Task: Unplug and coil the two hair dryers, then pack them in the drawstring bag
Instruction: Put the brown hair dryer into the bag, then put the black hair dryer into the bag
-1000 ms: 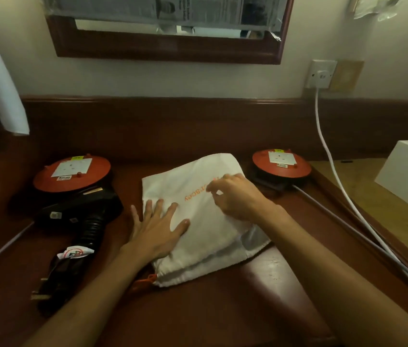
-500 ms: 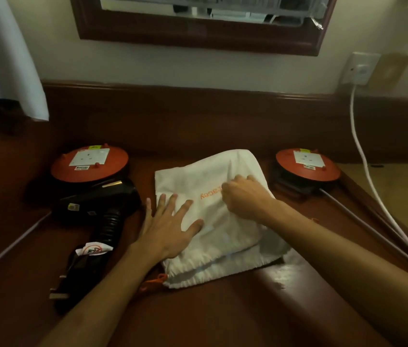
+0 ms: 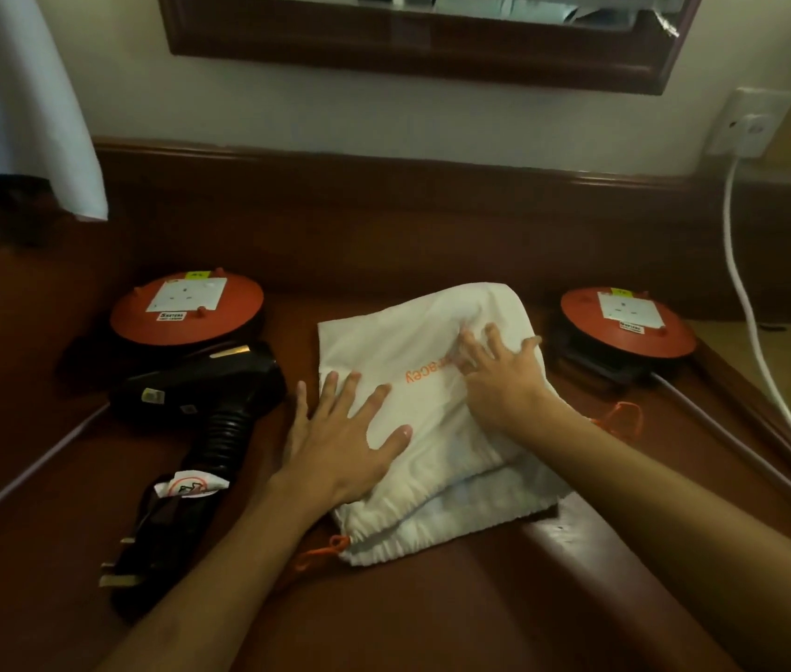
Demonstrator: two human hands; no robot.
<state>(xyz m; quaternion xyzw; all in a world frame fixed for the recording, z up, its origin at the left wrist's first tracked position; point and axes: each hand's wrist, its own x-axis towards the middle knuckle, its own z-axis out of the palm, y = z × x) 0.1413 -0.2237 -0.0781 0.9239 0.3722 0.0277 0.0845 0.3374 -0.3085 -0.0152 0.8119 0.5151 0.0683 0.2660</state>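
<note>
Drawstring bag lies flat-ish mid counter, mouth toward the person, orange cord trailing at near-left corner.

Head view: left hand is open, fingers spread, palm pressing the bag's left side. Right hand rests on the far right part w/ fingers curled, bunching the cloth; a real pinch or just a press, can't tell. One black hair dryer sits just left of the bag, outside it, cord bundled along the handle, plug free, so unplugged & coiled. Bag looks bulgy, so the 2nd dryer is prob. inside, not visible. Two orange cable reels at the back show empty sockets. Left to do: bag the black dryer, pull cord shut.

Vs 0.5 s ago: right hand has spread & moved further over the bag; left hand is about where it was; camera closer.
</note>
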